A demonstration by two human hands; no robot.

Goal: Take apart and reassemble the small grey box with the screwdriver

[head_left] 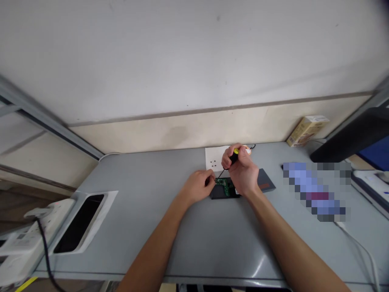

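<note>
A right hand (243, 172) is clenched around the stubby handle of a screwdriver (234, 157), black with a bright yellow end. Its thin, dark metal shaft slants down to the left end of a green circuit board (225, 182). The board sits in a flat, rectangular black casing (225, 194) on the bench (146, 194), in front of the person and between the two hands.

The left hand (197, 187) has its fingers curled at the casing's left end, close to the screwdriver's tip; whether they pinch anything cannot be told.

Just behind the casing lies a smooth sheet of white paper (208, 155) with four tiny dark screws (212, 166) clustered on it. A flat, matte grey panel (267, 181) with a reddish-brown strip lies at the right hand's outer side.

The bench top is smooth grey with a soft sheen. Near its back right stands a tan, box-shaped carton (306, 130), beside a long black cylinder (349, 136). At the left is a white plastic power strip (50, 221).
</note>
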